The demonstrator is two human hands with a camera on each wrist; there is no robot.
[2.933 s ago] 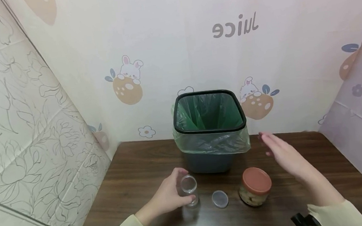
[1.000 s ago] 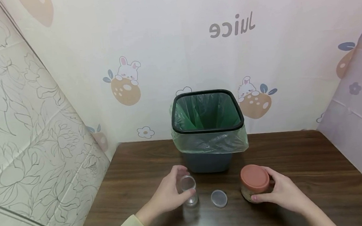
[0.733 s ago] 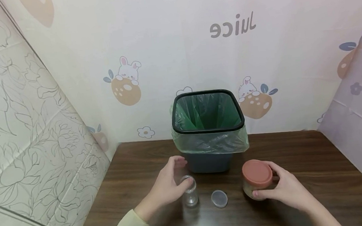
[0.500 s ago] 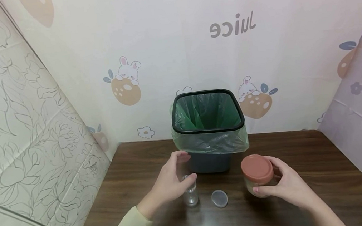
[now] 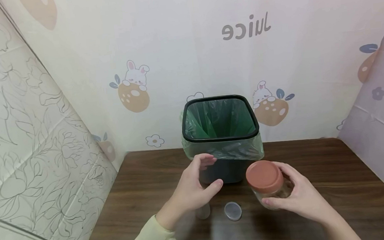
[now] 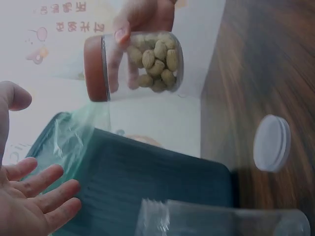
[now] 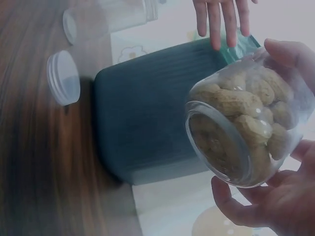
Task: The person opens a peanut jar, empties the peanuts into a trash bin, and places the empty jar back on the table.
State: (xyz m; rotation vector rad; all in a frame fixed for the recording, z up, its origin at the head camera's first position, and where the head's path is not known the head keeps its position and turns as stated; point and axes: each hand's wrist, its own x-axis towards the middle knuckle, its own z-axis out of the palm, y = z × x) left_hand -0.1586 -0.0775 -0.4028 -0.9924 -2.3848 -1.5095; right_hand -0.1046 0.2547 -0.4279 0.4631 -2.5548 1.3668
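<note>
My right hand (image 5: 299, 192) grips a clear jar (image 5: 265, 178) with a brick-red lid (image 6: 94, 69), held up off the table. Unshelled peanuts (image 7: 241, 105) fill part of it, seen best in the right wrist view. To its left, my left hand (image 5: 192, 188) is spread with thumb and fingers apart and nothing between them. Below that hand an open clear bottle (image 6: 216, 221) stands upright, mostly covered by the hand in the head view. A small translucent lid (image 5: 233, 211) lies on the table between bottle and jar.
Behind the hands stands a dark bin (image 5: 222, 170) with a black rim and a green plastic liner (image 5: 229, 149) folded over it. The brown wooden table (image 5: 148, 169) meets patterned wall coverings at the back and sides.
My right hand came down from the right, took hold of the peanut jar, lifted it and moved it left. My left hand let go of the bottle and rose rightward towards the jar.
</note>
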